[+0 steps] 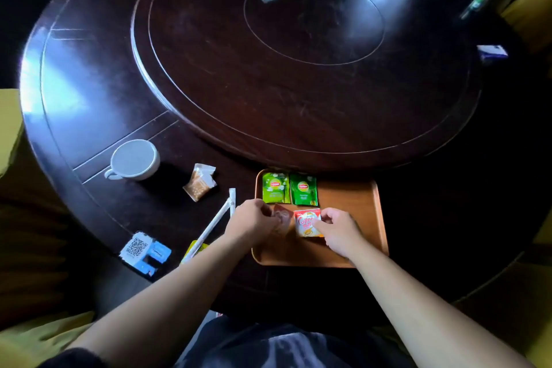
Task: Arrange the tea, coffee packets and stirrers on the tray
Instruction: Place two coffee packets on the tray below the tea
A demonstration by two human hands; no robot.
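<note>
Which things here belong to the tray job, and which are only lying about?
Job: tray; two green tea bags; reddish packet at the left hand; creamer packet at the right hand; wrapped stirrers beside the tray; probably the clear sachet.

Lying about: cup; QR stand; box and bottle at the far edge.

Two green tea packets (pixel 276 187) (pixel 303 190) are lying on one tray (pixel 349 197), along with one brown packet (pixel 282 218) and one creamer packet (pixel 307 222). Two wrapped stirrers (pixel 232 202) (pixel 212 228), one sugar sachet (pixel 199 182), one cup (pixel 134 159) and one QR card stand (pixel 146 251) are sitting on the table (pixel 89 98).
</note>
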